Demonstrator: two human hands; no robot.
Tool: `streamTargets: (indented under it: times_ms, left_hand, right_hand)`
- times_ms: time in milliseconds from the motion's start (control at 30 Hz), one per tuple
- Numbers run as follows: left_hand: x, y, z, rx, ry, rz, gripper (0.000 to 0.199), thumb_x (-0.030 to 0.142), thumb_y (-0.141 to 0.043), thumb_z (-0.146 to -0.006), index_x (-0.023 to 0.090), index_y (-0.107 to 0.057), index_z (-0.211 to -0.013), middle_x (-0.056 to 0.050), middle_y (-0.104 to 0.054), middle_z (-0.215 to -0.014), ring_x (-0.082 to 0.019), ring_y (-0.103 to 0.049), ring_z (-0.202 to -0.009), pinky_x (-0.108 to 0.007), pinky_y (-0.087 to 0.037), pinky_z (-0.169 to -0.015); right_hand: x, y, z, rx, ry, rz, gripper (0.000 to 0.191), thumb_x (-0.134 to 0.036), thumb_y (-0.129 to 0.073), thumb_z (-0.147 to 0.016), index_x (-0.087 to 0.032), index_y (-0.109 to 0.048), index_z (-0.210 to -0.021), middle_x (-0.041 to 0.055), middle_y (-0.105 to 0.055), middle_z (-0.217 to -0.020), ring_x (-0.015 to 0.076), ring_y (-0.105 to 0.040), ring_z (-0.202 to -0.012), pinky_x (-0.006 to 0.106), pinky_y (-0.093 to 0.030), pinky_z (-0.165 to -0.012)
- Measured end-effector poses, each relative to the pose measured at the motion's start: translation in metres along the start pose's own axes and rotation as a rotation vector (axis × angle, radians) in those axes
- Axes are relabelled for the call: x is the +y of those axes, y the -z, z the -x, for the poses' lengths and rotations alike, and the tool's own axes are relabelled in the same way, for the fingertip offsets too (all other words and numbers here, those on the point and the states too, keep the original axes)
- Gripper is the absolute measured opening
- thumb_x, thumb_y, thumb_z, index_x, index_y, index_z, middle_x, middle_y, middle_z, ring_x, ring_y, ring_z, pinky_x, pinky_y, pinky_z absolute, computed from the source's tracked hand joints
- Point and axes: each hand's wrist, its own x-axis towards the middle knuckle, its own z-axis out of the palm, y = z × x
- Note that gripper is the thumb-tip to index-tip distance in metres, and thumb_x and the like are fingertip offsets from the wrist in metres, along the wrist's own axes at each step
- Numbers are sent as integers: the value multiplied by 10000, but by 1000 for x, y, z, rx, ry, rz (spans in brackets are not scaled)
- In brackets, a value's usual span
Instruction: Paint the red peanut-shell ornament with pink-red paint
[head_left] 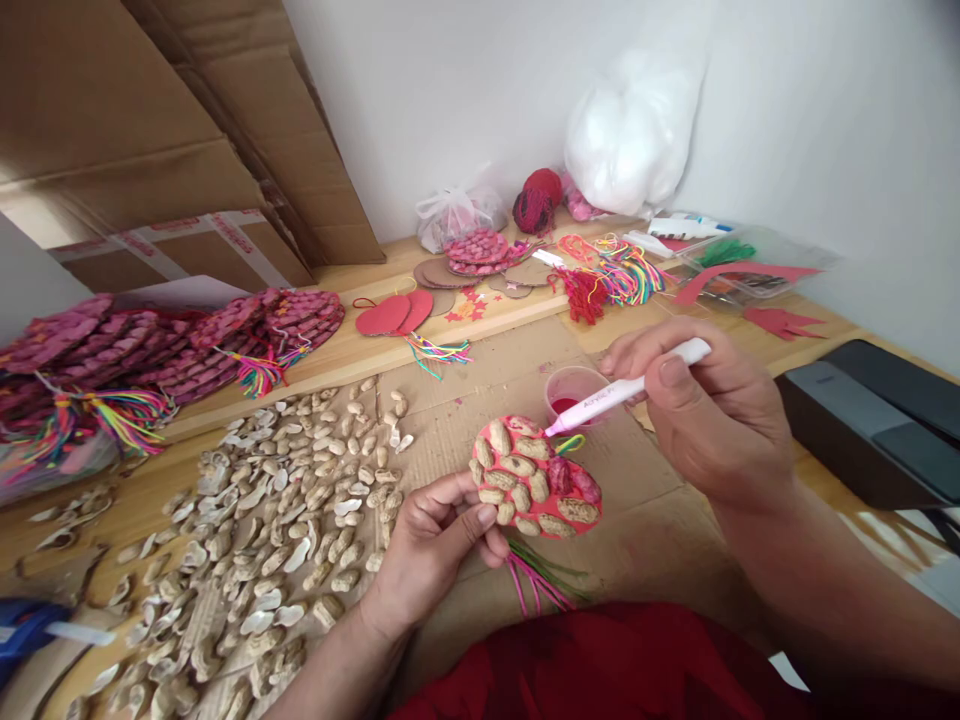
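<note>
Over cardboard (645, 485), the left hand (442, 535) pinches a peanut ornament (538, 487) by its edge, the right hand (709, 415) a marker (604, 402).

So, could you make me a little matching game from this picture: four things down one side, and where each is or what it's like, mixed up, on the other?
Things
1. White marker pen
2. Red piece with peanut shells on it
3. Clear cup
4. White plastic bag

Places and states
A. At the back, by the wall
B. In the left hand
C. In the right hand
D. Has something red inside

Right pairs: 1-C, 2-B, 3-D, 4-A
</note>
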Motion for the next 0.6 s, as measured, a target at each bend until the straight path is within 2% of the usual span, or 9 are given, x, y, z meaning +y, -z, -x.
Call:
streamTargets:
  times_ms: [167, 333, 467, 600]
  left_hand:
    - [-1, 1, 0, 12, 5, -11, 257, 351, -762, -873, 135, -743, -1011, -28, -730, -638, -111, -658, -535, -187, -531, -534]
    - [3, -1, 0, 1, 23, -12, 296, 379, -773, -860, 115, -739, -988, -38, -722, -613, -104, -643, -513, -181, -520, -527]
    - [2, -1, 0, 0, 31, -7, 297, 390, -768, -861, 111, -739, -959, -46, -723, -610, -108, -641, -511, -188, -520, -528]
    - [2, -1, 0, 3, 26, -12, 297, 385, -761, -868, 111, -738, -980, -43, -719, -610, -105, -633, -503, -183, -509, -520]
  right_hand:
    - [-2, -1, 0, 45, 17, 71, 129, -272, -600, -966, -227, -694, -890, 22, -637, -736, 161, -611, -672, 317, -504, -590]
    - [-4, -3, 2, 36, 112, 222, 93, -260, -615, -946, -257, -704, -921, 30, -660, -779, 188, -636, -732, 330, -514, -595]
    - [-3, -3, 3, 60, 163, 275, 83, -224, -616, -938, -250, -694, -927, 32, -645, -799, 198, -642, -772, 354, -523, -662]
    - [-3, -3, 3, 98, 157, 281, 82, -256, -618, -943, -247, -692, -908, 29, -641, -783, 199, -639, -773, 347, -509, -648]
